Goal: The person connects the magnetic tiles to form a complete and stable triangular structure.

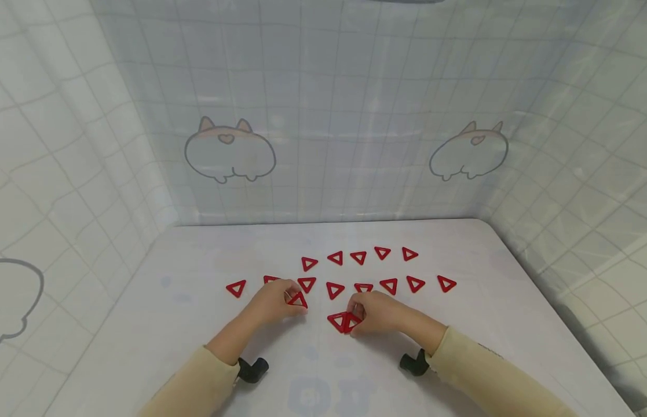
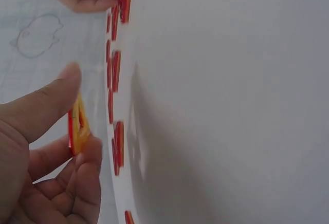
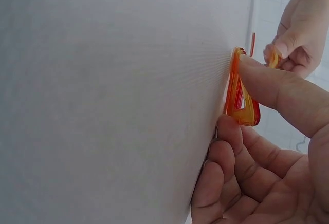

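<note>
My left hand [image 1: 278,301] pinches a hollow red triangle tile [image 1: 304,300] between thumb and fingers, lifted off the table. In the left wrist view this tile [image 2: 78,131] shows a yellow-orange face and a red edge. To the right, my right hand [image 1: 379,314] pinches another triangle tile [image 1: 347,323], close to the tabletop. Side by side with it is a second triangle tile [image 1: 333,324], their edges meeting. The right wrist view has the red and orange tiles [image 3: 234,88] at the thumb and fingertips, partly overlapping; the fingers hide some of them.
Several more red triangle tiles lie in two loose rows beyond the hands, among them one at far left [image 1: 242,288] and one at far right [image 1: 446,280]. The white table [image 1: 198,255] meets grid-patterned sheets [image 1: 349,174] at the back and sides.
</note>
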`<state>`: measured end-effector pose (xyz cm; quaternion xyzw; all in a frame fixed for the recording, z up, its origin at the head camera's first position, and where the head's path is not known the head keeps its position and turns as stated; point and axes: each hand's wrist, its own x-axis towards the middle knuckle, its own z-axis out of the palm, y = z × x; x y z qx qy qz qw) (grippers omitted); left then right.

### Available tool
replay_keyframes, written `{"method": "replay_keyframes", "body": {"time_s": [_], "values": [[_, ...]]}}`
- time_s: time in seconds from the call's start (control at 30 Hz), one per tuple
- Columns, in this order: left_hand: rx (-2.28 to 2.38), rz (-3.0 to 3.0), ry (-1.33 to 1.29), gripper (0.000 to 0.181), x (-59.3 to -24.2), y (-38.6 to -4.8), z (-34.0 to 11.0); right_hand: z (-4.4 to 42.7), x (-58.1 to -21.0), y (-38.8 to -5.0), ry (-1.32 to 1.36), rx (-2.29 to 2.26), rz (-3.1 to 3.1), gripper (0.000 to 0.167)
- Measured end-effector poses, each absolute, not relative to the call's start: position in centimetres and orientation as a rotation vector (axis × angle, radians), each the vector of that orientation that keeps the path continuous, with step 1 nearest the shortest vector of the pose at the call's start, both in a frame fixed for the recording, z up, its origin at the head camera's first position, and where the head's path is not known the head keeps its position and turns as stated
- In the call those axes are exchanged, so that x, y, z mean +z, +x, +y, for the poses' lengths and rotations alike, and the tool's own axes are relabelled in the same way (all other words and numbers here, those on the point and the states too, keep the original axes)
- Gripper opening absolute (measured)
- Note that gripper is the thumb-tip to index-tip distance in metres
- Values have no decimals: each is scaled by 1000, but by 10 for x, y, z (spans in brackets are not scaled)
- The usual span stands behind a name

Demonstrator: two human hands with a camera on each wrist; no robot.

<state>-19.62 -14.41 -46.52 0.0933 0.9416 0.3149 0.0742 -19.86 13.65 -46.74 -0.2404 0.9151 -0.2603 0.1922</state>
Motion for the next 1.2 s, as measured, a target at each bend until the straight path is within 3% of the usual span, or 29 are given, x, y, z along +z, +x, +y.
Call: {"method": "replay_keyframes", "body": {"time_s": [0.53,1.2], "values": [[892,2724,458,40,-473,-182,-125,136,-470,-201,-671,-721,2575,35],[794,2723,443,38,-466,-166,-107,131,-472,-198,-613,-732,2605,36]]}}
